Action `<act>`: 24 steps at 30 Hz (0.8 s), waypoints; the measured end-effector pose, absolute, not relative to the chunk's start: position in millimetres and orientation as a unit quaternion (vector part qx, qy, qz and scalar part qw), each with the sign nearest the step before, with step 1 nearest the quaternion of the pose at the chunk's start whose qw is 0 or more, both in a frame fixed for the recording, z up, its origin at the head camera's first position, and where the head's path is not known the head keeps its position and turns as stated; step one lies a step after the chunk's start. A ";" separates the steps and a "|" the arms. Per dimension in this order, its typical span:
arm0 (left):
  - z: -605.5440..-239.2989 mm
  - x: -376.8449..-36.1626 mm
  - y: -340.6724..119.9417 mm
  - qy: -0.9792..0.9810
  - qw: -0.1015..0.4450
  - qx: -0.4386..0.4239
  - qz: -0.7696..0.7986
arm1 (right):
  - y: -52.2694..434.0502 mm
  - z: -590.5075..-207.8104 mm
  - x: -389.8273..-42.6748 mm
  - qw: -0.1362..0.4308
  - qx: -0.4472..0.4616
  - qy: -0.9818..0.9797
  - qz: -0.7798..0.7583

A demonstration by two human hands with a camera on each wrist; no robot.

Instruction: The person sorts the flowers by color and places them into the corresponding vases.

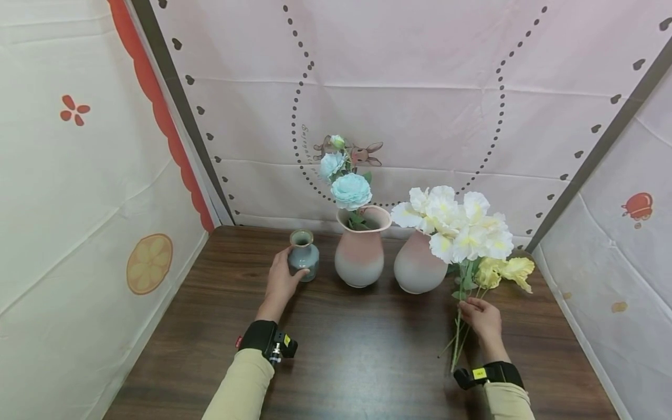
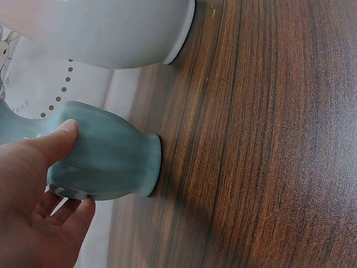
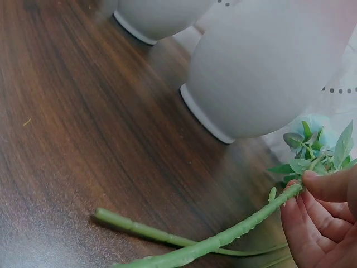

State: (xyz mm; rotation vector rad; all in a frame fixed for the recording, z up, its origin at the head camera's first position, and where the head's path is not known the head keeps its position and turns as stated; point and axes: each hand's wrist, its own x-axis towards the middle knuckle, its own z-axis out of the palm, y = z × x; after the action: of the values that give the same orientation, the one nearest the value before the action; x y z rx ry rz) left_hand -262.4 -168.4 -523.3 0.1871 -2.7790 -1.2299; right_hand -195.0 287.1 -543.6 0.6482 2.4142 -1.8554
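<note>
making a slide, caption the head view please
Left hand grips a small blue-grey vase; right hand pinches white flowers by the stem.

Curtained tabletop booth, which we class as a small recording corner; the building around it we cannot tell. We list 1 flat, dark-brown, wood-grained tabletop (image 1: 357, 361), closed in on 3 sides by pale, creased, printed sheets (image 1: 399, 52). Back: 1 pinkish-white sheet (image 1: 404, 116) with dark dotted curves (image 1: 294, 115), small dark hearts (image 1: 177, 44) and a brown rabbit figure (image 1: 362, 154), flanked by 2 slanting grey-brown bands (image 1: 179, 111). Left: 1 off-white sheet (image 1: 68, 186) with red scalloped edging (image 1: 160, 114), a red 4-petalled flower (image 1: 66, 115) and an orange fruit slice (image 1: 149, 263). Right: 1 whitish sheet (image 1: 625, 256) with a red rounded motif (image 1: 639, 206). Recording gear: 2 black, yellow-labelled wrist cameras (image 1: 287, 345) on black straps (image 1: 257, 337), on which we rest the class.
</note>
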 end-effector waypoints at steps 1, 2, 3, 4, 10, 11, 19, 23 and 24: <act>-523.6 -262.4 -168.7 -0.912 0.048 0.061 -0.403 | 287.0 -541.7 -194.3 0.015 0.205 0.776 -0.596; -523.7 -262.4 -168.8 -0.912 0.048 0.061 -0.403 | 286.9 -539.9 -193.6 0.017 0.205 0.777 -0.595; -523.8 -262.4 -168.8 -0.911 0.048 0.062 -0.404 | 286.6 -538.0 -192.8 0.019 0.204 0.778 -0.594; -523.9 -262.3 -168.7 -0.911 0.047 0.062 -0.405 | 286.5 -536.5 -192.3 0.019 0.203 0.779 -0.593; -523.7 -261.7 -168.9 -0.911 0.049 0.060 -0.406 | 287.0 -531.2 -190.0 0.000 0.185 0.766 -0.616; -523.7 -261.6 -168.9 -0.911 0.049 0.060 -0.405 | 287.2 -530.2 -189.6 -0.012 0.180 0.756 -0.630; -524.4 -261.3 -168.6 -0.911 0.050 0.062 -0.406 | 285.9 -517.3 -188.0 -0.034 0.175 0.760 -0.625; -523.8 -261.4 -168.3 -0.911 0.049 0.063 -0.405 | 284.7 -508.6 -187.1 -0.037 0.183 0.757 -0.626; -523.7 -261.5 -168.4 -0.911 0.049 0.063 -0.404 | 284.6 -506.7 -186.7 -0.040 0.182 0.756 -0.627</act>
State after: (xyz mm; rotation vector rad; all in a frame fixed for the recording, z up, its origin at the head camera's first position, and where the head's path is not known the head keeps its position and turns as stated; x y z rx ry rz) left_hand -261.5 -168.4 -523.7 0.1916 -2.7761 -1.2304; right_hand -186.7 284.6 -506.7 0.5878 2.4395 -2.0219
